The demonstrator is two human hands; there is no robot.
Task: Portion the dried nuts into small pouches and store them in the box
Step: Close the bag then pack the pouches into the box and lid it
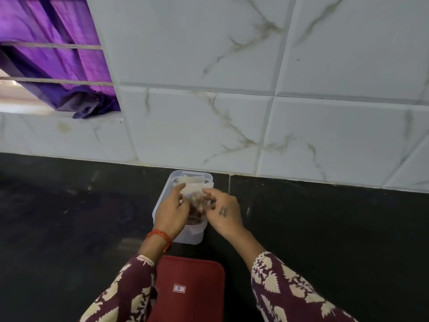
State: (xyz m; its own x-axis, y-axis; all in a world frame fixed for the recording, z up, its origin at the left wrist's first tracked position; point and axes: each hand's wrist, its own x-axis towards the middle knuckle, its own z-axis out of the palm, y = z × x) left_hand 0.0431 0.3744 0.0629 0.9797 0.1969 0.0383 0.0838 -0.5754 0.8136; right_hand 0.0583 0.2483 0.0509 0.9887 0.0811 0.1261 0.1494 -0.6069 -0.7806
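nearest the camera lies a dark red lid with a small white label, flat on the black counter, between two sleeves of maroon cloth printed with cream leaf shapes.

just beyond it both hands meet over the box. the left hand, with a red thread band at the wrist, has its fingers loosely curled and narrow, the fingertips on the near left edge of a small clear pouch. the right hand, marked with a small dark tattoo on its back, pinches the pouch's right edge between thumb and forefinger, the other fingers bent beneath. the picture is soft here, so how firmly either hand holds cannot be told.

the pouch is see-through plastic, pale at its top and holding a brownish clump of nuts lower down. it sits over the open mouth of the box, a translucent white plastic tub with rounded corners, standing on the counter with its far end close to the wall. more pale, flat pouches lie in the far end of the box, and something brown shows at its near end.

behind rises a wall of white marbled tiles, and at far left a window with purple cloth hanging behind bars.
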